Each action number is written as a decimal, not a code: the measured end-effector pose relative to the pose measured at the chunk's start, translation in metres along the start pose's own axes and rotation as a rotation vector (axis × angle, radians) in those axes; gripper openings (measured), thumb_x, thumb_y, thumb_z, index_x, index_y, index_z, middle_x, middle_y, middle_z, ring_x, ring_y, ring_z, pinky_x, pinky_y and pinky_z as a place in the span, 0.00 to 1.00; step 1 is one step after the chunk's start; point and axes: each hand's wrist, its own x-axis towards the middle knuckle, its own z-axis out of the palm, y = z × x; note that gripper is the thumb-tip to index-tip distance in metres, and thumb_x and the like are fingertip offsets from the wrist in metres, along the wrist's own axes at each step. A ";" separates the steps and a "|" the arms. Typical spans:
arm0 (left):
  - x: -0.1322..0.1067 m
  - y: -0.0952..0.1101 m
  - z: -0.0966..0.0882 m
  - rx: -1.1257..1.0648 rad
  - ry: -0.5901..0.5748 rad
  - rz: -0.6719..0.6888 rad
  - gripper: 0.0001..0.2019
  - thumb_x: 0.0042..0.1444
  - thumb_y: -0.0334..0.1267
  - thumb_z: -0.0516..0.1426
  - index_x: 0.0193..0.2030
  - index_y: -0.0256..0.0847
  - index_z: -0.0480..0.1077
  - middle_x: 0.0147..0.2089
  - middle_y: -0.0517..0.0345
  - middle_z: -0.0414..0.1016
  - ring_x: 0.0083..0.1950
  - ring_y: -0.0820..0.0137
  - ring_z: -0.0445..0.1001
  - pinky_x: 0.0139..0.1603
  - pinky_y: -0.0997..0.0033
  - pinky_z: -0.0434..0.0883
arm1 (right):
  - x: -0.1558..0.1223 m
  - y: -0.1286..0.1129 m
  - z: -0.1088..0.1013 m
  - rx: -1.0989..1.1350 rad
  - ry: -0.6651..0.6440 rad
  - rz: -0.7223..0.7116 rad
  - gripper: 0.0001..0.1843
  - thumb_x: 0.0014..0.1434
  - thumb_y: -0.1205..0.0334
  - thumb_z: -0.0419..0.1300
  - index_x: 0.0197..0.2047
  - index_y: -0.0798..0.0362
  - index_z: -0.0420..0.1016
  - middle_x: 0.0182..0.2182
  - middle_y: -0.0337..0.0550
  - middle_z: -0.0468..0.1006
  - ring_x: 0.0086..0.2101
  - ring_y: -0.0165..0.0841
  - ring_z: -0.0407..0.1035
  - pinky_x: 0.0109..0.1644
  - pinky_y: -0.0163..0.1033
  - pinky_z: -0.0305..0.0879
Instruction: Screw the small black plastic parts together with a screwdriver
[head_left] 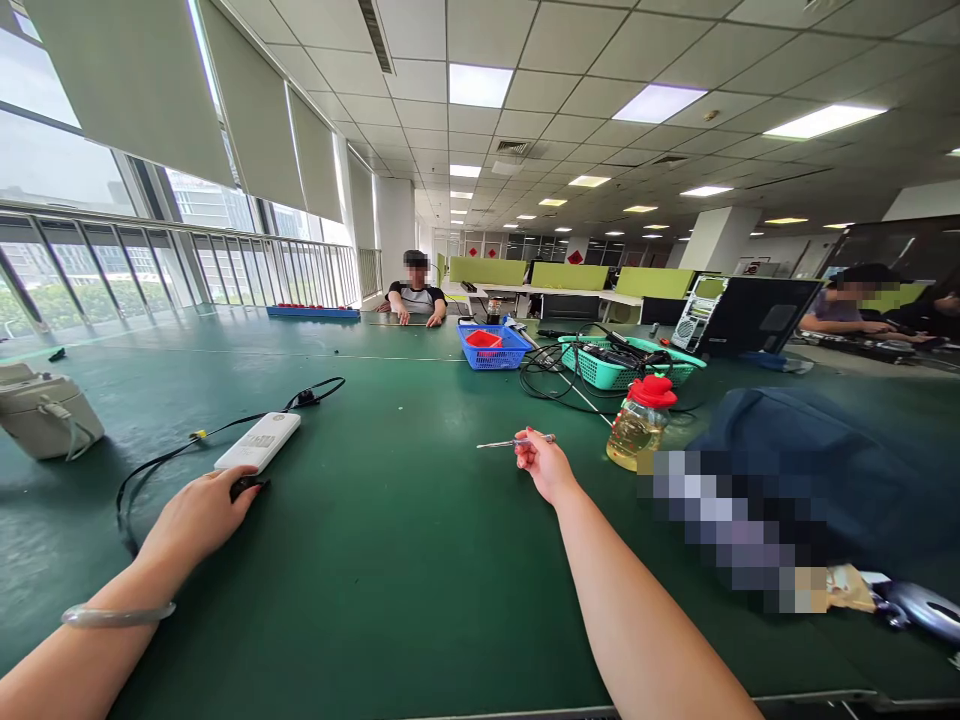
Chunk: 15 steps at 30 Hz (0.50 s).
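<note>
My right hand [545, 465] is over the middle of the green table [390, 560], fingers pinched on a thin metal tool [510, 442] that points left, level above the surface. My left hand [196, 518] rests on the table at the left, fingers curled over a small black part at the end of a black cable [225, 428]. A white power strip [258, 441] lies just beyond its fingertips. A clear bangle [112, 615] is on my left wrist.
A bottle of yellow oil with a red cap [639, 423] stands right of my right hand. Behind are a blue basket [493, 349], a teal basket with cables [615, 362], a computer case [739, 315]. A dark cloth [810, 470] lies right, a beige bag [45, 415] left. A person [415, 292] sits at the far end.
</note>
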 end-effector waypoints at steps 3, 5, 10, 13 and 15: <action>0.000 0.019 -0.003 -0.098 0.034 0.241 0.22 0.60 0.43 0.46 0.57 0.41 0.70 0.56 0.47 0.74 0.56 0.56 0.72 0.57 0.59 0.67 | -0.003 -0.001 0.004 -0.054 -0.008 0.003 0.17 0.43 0.50 0.69 0.33 0.53 0.76 0.23 0.37 0.76 0.17 0.25 0.64 0.23 0.34 0.60; -0.001 0.044 -0.007 -0.186 0.017 0.414 0.22 0.59 0.42 0.48 0.58 0.43 0.69 0.56 0.50 0.75 0.56 0.59 0.72 0.60 0.59 0.66 | -0.006 -0.002 0.010 -0.094 -0.027 0.009 0.17 0.43 0.53 0.69 0.36 0.52 0.77 0.28 0.38 0.78 0.18 0.25 0.66 0.23 0.33 0.60; -0.005 0.137 -0.008 -0.390 0.030 0.748 0.24 0.61 0.34 0.47 0.64 0.48 0.61 0.57 0.53 0.73 0.57 0.63 0.69 0.61 0.59 0.66 | -0.019 -0.007 0.031 -0.525 -0.073 -0.132 0.11 0.48 0.55 0.65 0.36 0.48 0.78 0.27 0.35 0.77 0.18 0.26 0.64 0.26 0.34 0.60; 0.000 0.193 -0.001 -0.438 0.003 0.841 0.25 0.61 0.29 0.48 0.65 0.48 0.60 0.55 0.53 0.74 0.56 0.64 0.69 0.60 0.61 0.66 | -0.028 -0.011 0.043 -0.690 -0.113 -0.273 0.10 0.55 0.53 0.60 0.38 0.46 0.78 0.22 0.34 0.74 0.21 0.29 0.64 0.27 0.35 0.60; 0.005 0.222 0.007 -0.465 0.000 0.794 0.27 0.60 0.29 0.49 0.67 0.46 0.58 0.54 0.51 0.74 0.56 0.62 0.69 0.59 0.60 0.67 | -0.034 -0.012 0.049 -0.792 -0.137 -0.398 0.10 0.58 0.52 0.58 0.35 0.46 0.77 0.26 0.37 0.76 0.24 0.31 0.66 0.30 0.36 0.60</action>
